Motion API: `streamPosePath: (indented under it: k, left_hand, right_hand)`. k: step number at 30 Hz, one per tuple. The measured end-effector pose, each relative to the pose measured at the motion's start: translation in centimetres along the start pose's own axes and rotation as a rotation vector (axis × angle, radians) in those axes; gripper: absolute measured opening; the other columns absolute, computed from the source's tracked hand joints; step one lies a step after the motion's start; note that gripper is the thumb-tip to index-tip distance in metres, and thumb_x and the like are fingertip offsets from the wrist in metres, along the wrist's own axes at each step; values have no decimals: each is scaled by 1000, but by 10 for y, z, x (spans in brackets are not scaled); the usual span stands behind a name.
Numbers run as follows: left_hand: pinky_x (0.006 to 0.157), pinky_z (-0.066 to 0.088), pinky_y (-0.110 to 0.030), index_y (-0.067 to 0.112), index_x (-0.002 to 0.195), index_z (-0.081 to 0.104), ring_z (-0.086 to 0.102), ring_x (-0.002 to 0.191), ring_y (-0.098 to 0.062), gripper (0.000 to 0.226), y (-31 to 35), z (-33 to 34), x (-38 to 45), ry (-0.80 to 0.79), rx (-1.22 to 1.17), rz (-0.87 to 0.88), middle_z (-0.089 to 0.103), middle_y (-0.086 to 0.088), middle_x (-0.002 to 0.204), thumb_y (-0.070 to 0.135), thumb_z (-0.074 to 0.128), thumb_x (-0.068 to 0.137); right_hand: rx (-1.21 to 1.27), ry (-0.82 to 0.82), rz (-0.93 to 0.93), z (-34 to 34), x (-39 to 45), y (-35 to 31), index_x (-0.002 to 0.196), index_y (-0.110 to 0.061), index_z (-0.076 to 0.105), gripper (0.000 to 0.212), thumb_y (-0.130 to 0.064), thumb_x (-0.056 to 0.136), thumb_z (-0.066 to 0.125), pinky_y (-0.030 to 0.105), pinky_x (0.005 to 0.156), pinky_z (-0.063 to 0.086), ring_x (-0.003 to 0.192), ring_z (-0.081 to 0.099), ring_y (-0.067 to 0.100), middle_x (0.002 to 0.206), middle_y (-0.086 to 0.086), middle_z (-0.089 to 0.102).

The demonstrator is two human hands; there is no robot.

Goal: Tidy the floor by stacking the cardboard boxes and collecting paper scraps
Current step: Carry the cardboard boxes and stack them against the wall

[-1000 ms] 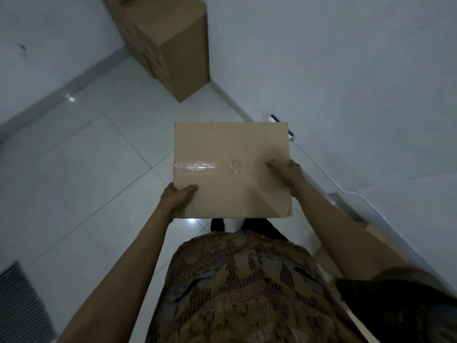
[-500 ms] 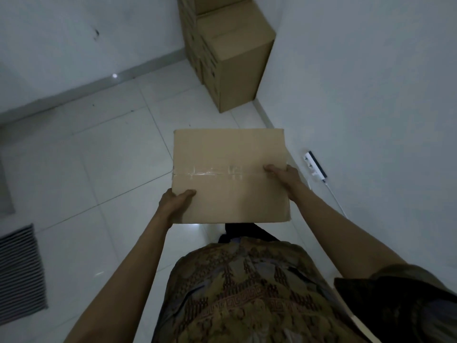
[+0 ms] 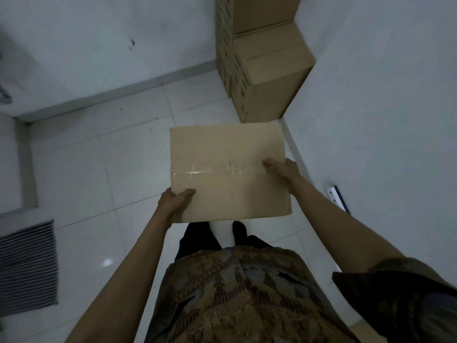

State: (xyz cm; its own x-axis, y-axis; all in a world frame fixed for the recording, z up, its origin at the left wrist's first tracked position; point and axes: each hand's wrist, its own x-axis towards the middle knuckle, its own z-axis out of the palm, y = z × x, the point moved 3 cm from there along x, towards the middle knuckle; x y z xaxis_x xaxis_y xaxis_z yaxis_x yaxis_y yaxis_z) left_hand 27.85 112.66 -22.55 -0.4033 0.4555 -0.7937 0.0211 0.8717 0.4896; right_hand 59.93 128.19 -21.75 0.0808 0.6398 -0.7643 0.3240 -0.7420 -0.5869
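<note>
I carry a brown cardboard box [image 3: 227, 154] in front of my waist, its top sealed with a strip of clear tape. My left hand [image 3: 173, 201] grips its near left corner, thumb on top. My right hand [image 3: 284, 168] grips the right edge, thumb lying on the tape line. A stack of larger cardboard boxes [image 3: 267, 68] stands in the corner ahead, against the right wall, a short way beyond the carried box. No paper scraps show.
White tiled floor [image 3: 103, 174] spreads to the left. A striped mat [image 3: 27, 266] lies at the lower left. A white power strip [image 3: 337, 198] lies along the right wall [image 3: 385, 120]. A low ledge [image 3: 27, 164] borders the far left.
The view has swung so that the corner stack now sits straight ahead and closer. The box stays held the same way in both hands.
</note>
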Motion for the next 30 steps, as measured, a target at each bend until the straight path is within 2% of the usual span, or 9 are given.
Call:
streamPosePath:
  k: [3, 8, 12, 15, 18, 22, 25, 27, 30]
  left_hand:
    - [94, 50, -43, 9, 135, 51, 57, 110, -29, 90, 18, -26, 29, -10, -34, -32, 58, -9, 132, 57, 77, 64]
    - [91, 51, -42, 5, 136, 47, 57, 111, -31, 78, 53, -67, 77, -87, 47, -43, 56, -13, 132, 49, 75, 79]
    - [94, 50, -44, 15, 139, 43, 55, 114, -30, 76, 87, -102, 103, -114, 60, 16, 54, -9, 133, 51, 73, 80]
    - [96, 49, -46, 25, 146, 35, 54, 113, -27, 87, 112, -125, 125, -138, 4, 89, 53, -3, 136, 47, 78, 74]
    - [91, 49, -44, 29, 147, 32, 53, 112, -26, 88, 138, -139, 145, -134, -37, 128, 53, -1, 135, 38, 80, 74]
    - [84, 46, -42, 24, 146, 34, 52, 106, -25, 77, 166, -140, 168, -142, -98, 76, 51, 2, 122, 32, 76, 82]
    - [82, 48, -42, 21, 144, 38, 54, 104, -25, 74, 195, -137, 186, -133, -130, 54, 54, -3, 127, 35, 76, 82]
    - [81, 48, -41, 15, 143, 42, 55, 102, -25, 72, 219, -132, 199, -115, -160, 43, 55, -6, 133, 35, 76, 82]
    - [82, 47, -38, 8, 139, 46, 55, 100, -24, 68, 259, -125, 213, -97, -179, 52, 58, -6, 126, 33, 75, 84]
  right_hand:
    - [-42, 14, -11, 27, 14, -33, 130, -15, 58, 93, -61, 54, 81, 46, 94, 55, 104, 65, 26, 122, 4, 65]
    - [-71, 63, -32, 77, 29, -81, 128, -12, 59, 88, -59, 58, 82, 47, 94, 54, 104, 65, 28, 121, 6, 65]
    - [-76, 108, -64, 109, 36, -124, 131, -10, 55, 80, -52, 68, 81, 40, 91, 53, 104, 61, 26, 119, 4, 61]
    - [-81, 129, -72, 129, 44, -148, 135, -8, 51, 78, -48, 74, 80, 37, 89, 50, 106, 58, 25, 124, 5, 56]
    - [-85, 154, -72, 139, 55, -176, 134, -10, 52, 81, -53, 70, 80, 41, 95, 51, 113, 58, 27, 130, 5, 56]
    - [-90, 154, -81, 143, 78, -212, 129, -15, 57, 82, -58, 64, 80, 43, 94, 54, 108, 62, 27, 128, 4, 61]
    - [-95, 165, -110, 141, 102, -240, 131, -19, 58, 89, -64, 57, 79, 45, 98, 52, 112, 62, 26, 131, 3, 61]
    - [-109, 177, -121, 138, 115, -266, 139, -17, 52, 97, -65, 59, 79, 43, 102, 49, 120, 57, 28, 139, 4, 56]
    - [-156, 171, -138, 130, 139, -305, 151, -9, 34, 99, -57, 76, 75, 39, 110, 40, 136, 43, 30, 154, 8, 38]
